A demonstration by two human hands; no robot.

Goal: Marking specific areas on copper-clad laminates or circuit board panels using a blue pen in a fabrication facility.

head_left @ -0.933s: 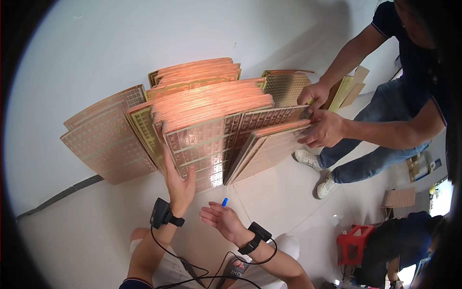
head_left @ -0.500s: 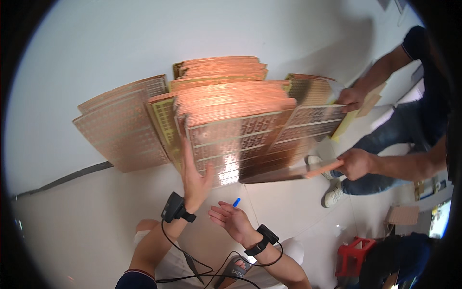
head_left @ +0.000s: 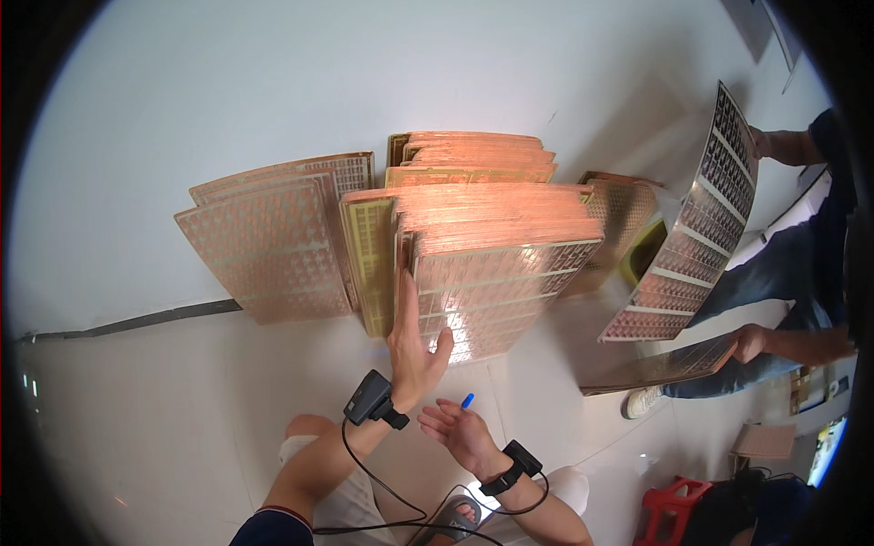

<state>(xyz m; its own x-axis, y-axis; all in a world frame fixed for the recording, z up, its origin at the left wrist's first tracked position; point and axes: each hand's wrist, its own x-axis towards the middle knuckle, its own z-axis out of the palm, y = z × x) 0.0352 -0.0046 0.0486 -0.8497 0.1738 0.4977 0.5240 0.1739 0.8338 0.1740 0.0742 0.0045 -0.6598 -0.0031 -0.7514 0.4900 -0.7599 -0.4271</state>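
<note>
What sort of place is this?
Probably a circuit-board workshop or its storage corner: a thick stack of copper-coloured patterned panels stands on a tiled floor near a plain wall, and a co-worker's hand holds more panels.

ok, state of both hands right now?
Left hand: open, against the left side of the front copper-coloured panel stack.
Right hand: loosely curled, blue pen-like tip showing; grip can't be told.
</note>
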